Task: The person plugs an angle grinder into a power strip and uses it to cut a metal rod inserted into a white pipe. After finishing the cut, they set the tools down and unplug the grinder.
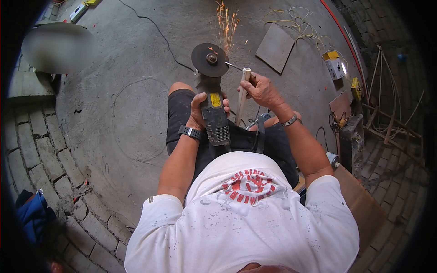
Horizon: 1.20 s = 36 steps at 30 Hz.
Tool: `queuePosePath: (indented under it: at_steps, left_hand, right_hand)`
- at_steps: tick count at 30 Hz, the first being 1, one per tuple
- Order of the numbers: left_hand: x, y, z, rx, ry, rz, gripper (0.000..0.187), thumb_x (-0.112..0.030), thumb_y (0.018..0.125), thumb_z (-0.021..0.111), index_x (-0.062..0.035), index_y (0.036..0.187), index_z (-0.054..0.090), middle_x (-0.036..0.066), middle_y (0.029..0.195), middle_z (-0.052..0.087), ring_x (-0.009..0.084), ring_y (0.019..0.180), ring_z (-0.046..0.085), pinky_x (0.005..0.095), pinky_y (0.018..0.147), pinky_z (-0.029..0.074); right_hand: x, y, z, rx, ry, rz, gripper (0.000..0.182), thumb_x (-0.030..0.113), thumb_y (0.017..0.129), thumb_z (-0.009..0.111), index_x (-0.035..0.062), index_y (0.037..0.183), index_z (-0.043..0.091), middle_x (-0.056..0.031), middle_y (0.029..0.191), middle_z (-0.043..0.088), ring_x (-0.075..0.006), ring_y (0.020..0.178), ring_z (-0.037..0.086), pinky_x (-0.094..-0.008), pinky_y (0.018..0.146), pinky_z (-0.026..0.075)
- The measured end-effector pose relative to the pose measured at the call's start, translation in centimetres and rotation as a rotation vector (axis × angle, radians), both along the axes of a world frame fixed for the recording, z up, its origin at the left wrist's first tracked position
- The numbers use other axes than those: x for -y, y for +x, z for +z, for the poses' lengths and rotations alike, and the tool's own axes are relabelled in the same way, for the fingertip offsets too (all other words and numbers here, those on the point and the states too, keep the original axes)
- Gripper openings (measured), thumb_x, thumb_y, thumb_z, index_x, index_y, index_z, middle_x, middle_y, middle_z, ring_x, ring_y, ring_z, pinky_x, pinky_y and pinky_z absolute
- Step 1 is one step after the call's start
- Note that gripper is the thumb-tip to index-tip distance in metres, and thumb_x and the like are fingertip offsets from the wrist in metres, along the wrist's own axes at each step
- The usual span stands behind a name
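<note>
My left hand (198, 111) is wrapped around the body of an angle grinder (215, 119), dark with a yellow label. Its round disc (204, 58) faces up beyond my knees. In my right hand (265, 94), closed fingers grip a pale tube (242, 102) that slants down between my legs. A thin metal rod (235, 67) reaches from beside that hand to the disc's right edge, its far end hidden behind the tube and fingers. Orange sparks (226, 29) fly away from the disc.
A square board (275, 48) lies on the concrete floor ahead, near tangled pale wires (302, 22). Yellow-and-white boxes (334, 66) stand to the right, by a metal frame (391, 125). A black cable (164, 38) crosses the floor. Blue cloth (34, 216) lies at lower left.
</note>
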State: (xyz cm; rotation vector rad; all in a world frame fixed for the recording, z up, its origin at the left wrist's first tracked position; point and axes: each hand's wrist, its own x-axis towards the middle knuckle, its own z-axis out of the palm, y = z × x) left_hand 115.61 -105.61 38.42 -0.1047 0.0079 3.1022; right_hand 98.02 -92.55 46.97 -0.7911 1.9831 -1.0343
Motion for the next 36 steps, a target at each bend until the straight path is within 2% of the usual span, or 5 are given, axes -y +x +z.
queuePosePath:
  at_steps: [8,14,16,23,36]
  left_hand:
    - [0.0,0.0,0.1,0.004,-0.012,0.012,0.063,-0.044,0.074,0.068,0.0034,0.114,0.054,0.018,0.099,0.065,0.0298,0.087,0.068,0.0441,0.082,0.057]
    - [0.0,0.0,-0.2,-0.001,-0.011,0.010,0.063,-0.044,0.074,0.068,0.0031,0.115,0.054,0.019,0.099,0.065,0.0301,0.087,0.068,0.0439,0.082,0.056]
    - [0.0,0.0,-0.2,-0.002,-0.012,0.008,0.063,-0.044,0.074,0.069,0.0028,0.115,0.054,0.019,0.099,0.065,0.0301,0.087,0.068,0.0438,0.082,0.056]
    - [-0.1,0.0,0.0,-0.013,0.011,0.010,0.064,-0.044,0.074,0.069,0.0018,0.115,0.054,0.018,0.099,0.065,0.0297,0.088,0.067,0.0438,0.083,0.056]
    - [0.0,0.0,-0.1,-0.007,0.027,0.004,0.063,-0.042,0.074,0.068,0.0036,0.115,0.054,0.019,0.100,0.065,0.0304,0.088,0.067,0.0454,0.083,0.056]
  right_hand:
    - [-0.3,0.4,-2.1,-0.213,-0.080,0.023,0.025,0.025,0.092,0.062,0.0008,0.090,0.059,-0.0133,0.077,0.066,-0.0197,0.070,0.065,-0.0333,0.066,0.051]
    - [-0.1,1.0,-1.1,-0.452,-0.118,0.081,0.021,0.020,0.089,0.065,0.0016,0.091,0.055,-0.0177,0.075,0.065,-0.0315,0.072,0.068,-0.0363,0.062,0.052]
    - [-0.1,1.3,-1.2,-0.635,-0.106,0.142,0.022,0.018,0.088,0.066,0.0025,0.093,0.052,-0.0181,0.074,0.064,-0.0355,0.072,0.067,-0.0390,0.060,0.052]
    - [0.2,1.3,-1.2,-0.783,-0.191,0.223,0.021,0.016,0.086,0.067,0.0052,0.092,0.049,-0.0149,0.072,0.060,-0.0329,0.068,0.064,-0.0403,0.060,0.050]
    - [0.0,-1.1,1.4,-1.021,-0.121,0.476,0.023,0.015,0.080,0.069,0.0051,0.090,0.051,-0.0136,0.075,0.059,-0.0317,0.074,0.062,-0.0410,0.067,0.051]
